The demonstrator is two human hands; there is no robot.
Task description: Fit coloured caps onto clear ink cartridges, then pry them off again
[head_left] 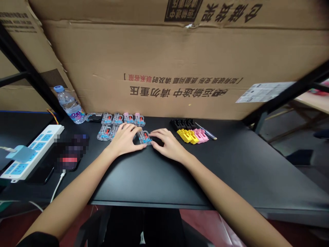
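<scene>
A clear plastic mechanism with red and blue pieces inside (145,137) lies on the black table between my two hands. My left hand (125,139) is curved around its left side, thumb at the near edge and index finger at the far edge. At its right edge are the fingertips and thumb of my right hand (167,143), closed in on it. Similar clear mechanisms stand in two rows: one (104,132) is left of my left hand, another (118,118) behind it. Two in the back row carry pink pieces (137,114). My left hand partly hides the front row.
Black clips (182,123), yellow clips (188,136) and pink clips (201,135) sit to the right, beside a screwdriver (206,131). Leftward are a water bottle (70,106), a power strip (33,151) and a phone (73,151). A cardboard sheet (154,51) stands behind.
</scene>
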